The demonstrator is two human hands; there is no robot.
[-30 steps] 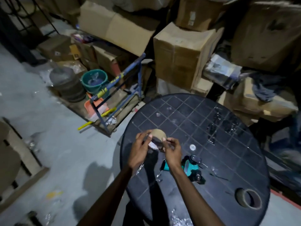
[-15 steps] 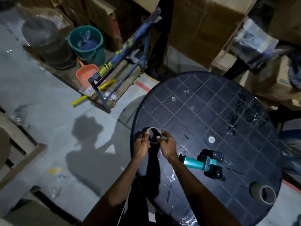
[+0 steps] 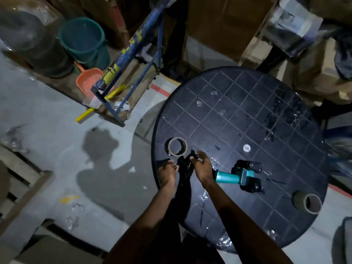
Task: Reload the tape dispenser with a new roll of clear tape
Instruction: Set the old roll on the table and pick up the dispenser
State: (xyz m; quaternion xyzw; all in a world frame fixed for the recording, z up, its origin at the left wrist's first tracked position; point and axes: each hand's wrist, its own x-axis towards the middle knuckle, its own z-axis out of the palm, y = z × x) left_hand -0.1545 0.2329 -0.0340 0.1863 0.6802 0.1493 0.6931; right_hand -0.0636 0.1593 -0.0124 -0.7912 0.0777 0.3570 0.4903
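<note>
A thin cardboard tape ring lies flat on the round black table near its left edge. Just below the ring, my left hand and my right hand hover side by side. Their fingers are loosely curled and I see nothing in them. The teal tape dispenser lies on its side to the right of my right hand. A thicker tape roll lies near the table's right edge. Crumpled bits of clear tape lie on the table by my right forearm.
A small white disc lies mid-table. Left of the table is grey floor with scraps. Beyond it stand a blue metal frame, a teal bucket, an orange dustpan and a dark barrel. Cardboard boxes crowd the back.
Both hands held the cardboard ring up between them; now it lies on the table and both hands have drawn back from it. The camera has tilted down and closer.
</note>
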